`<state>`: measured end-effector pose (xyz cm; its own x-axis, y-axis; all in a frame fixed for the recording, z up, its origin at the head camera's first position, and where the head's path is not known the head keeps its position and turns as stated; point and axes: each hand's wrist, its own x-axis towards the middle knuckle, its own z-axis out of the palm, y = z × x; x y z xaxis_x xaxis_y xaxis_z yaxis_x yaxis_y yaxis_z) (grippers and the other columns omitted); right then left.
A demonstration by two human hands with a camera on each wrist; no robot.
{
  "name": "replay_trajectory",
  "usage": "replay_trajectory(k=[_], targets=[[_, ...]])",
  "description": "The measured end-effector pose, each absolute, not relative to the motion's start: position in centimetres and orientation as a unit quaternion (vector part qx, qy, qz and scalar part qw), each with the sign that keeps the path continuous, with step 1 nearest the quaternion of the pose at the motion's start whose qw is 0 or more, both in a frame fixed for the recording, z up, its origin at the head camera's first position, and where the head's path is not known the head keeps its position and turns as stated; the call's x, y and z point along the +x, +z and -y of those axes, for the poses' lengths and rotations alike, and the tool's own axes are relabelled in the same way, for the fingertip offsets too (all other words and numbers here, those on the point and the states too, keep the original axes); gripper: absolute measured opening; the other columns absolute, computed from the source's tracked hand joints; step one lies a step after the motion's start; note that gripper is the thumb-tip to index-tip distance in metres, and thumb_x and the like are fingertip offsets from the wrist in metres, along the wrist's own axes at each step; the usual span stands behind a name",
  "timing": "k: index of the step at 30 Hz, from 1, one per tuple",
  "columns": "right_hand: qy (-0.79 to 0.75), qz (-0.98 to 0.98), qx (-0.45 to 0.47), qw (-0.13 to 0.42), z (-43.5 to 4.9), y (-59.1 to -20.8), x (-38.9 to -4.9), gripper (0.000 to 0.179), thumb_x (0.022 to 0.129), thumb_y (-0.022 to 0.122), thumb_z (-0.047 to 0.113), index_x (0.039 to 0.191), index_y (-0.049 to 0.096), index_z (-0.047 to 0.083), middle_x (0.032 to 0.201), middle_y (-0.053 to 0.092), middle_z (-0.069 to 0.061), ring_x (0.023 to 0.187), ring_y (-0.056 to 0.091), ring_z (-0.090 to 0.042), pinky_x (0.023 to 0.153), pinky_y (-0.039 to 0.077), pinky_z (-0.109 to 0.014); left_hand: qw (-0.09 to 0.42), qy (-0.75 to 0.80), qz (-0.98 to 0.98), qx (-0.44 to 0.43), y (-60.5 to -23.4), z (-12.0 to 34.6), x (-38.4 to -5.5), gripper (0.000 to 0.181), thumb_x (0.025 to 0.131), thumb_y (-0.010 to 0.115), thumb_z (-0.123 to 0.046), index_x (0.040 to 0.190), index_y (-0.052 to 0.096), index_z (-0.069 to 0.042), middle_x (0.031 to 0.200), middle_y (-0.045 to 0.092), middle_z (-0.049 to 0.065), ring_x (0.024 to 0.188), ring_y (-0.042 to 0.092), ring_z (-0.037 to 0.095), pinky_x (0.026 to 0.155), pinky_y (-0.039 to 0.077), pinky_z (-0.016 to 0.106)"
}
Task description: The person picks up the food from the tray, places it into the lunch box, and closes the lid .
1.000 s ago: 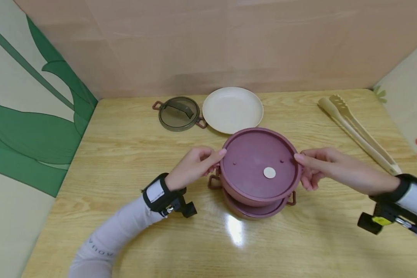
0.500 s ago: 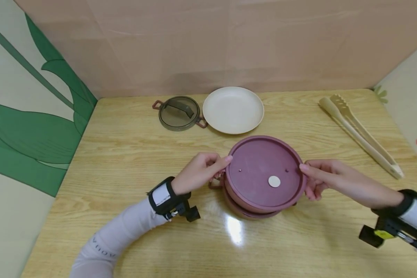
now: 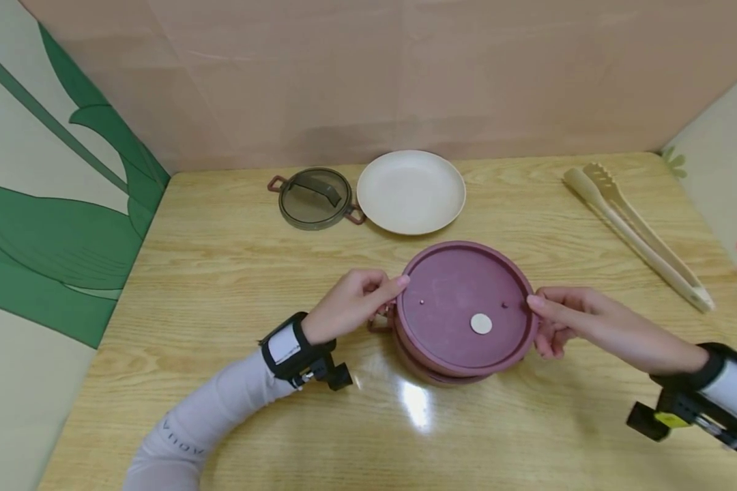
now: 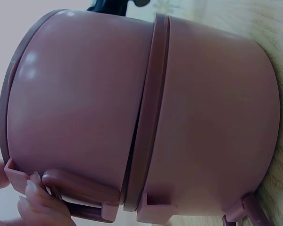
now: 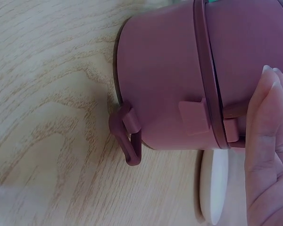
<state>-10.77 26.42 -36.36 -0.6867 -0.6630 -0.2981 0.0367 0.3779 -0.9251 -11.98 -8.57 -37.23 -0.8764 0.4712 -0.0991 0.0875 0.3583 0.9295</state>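
A purple pot [image 3: 454, 279] sits over a second purple pot [image 3: 426, 374], with a thin gap at their seam in the left wrist view. The upper one's round top shows two small studs and a white round sticker [image 3: 481, 324]. My left hand [image 3: 353, 303] grips its left side, thumb on the rim and fingertips beside a brown handle [image 4: 78, 187]. On the opposite side, my right hand [image 3: 571, 320] holds it, thumb at the rim and fingers underneath. Near the table, the lower pot has a brown side handle [image 5: 129, 141].
Behind the pots lies a white round pan [image 3: 411, 193]. A dark transparent lid [image 3: 315, 198] with brown side handles is left of it. Beige tongs [image 3: 641, 242] lie at the table's right. The wooden table [image 3: 233, 252] meets a pinkish backdrop at the rear.
Both hands have brought the upper pot toward me and slightly right, so it now covers most of the lower pot. Over the last half second it has barely shifted.
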Motion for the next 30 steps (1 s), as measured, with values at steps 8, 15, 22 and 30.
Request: replay_trajectory(k=[8, 15, 22, 30], targets=[[-0.513, -0.767, -0.199, 0.331, -26.5, -36.5, -10.6, 0.034, 0.109, 0.026, 0.016, 0.102, 0.056, 0.001, 0.082, 0.068, -0.009, 0.07, 0.062, -0.026, 0.065, 0.055, -0.035, 0.185, 0.537, -0.804, 0.177, -37.0, 8.6, -12.0, 0.037, 0.104, 0.048, -0.027, 0.071, 0.053, -0.01, 0.064, 0.045, -0.004, 0.054, 0.041, 0.01, 0.051, 0.034, 0.02], [-0.519, -0.764, -0.194, 0.33, -26.6, -36.8, -10.3, 0.034, 0.109, 0.027, 0.015, 0.103, 0.058, 0.004, 0.081, 0.068, -0.007, 0.07, 0.063, -0.023, 0.064, 0.056, -0.034, 0.205, 0.542, -0.795, 0.18, -37.1, 8.7, -11.9, 0.039, 0.104, 0.048, -0.027, 0.077, 0.058, 0.0, 0.066, 0.05, -0.003, 0.059, 0.045, 0.01, 0.055, 0.038, 0.02], [-0.534, -0.762, -0.189, 0.313, -26.5, -37.2, -10.0, 0.032, 0.109, 0.027, 0.014, 0.103, 0.057, 0.004, 0.08, 0.068, -0.007, 0.069, 0.063, -0.022, 0.064, 0.056, -0.034, 0.197, 0.55, -0.792, 0.178, -37.4, 8.4, -11.7, 0.038, 0.104, 0.047, -0.027, 0.078, 0.058, -0.002, 0.07, 0.051, 0.001, 0.062, 0.046, 0.012, 0.057, 0.04, 0.02], [-0.516, -0.809, -0.146, 0.241, -26.0, -37.7, -8.5, 0.038, 0.11, 0.026, 0.022, 0.102, 0.057, 0.001, 0.078, 0.065, -0.008, 0.071, 0.062, -0.022, 0.063, 0.054, -0.031, 0.151, 0.557, -0.803, 0.147, -38.4, 8.4, -10.8, 0.034, 0.105, 0.047, -0.027, 0.08, 0.055, -0.004, 0.081, 0.057, 0.01, 0.079, 0.057, 0.024, 0.068, 0.047, 0.025]])
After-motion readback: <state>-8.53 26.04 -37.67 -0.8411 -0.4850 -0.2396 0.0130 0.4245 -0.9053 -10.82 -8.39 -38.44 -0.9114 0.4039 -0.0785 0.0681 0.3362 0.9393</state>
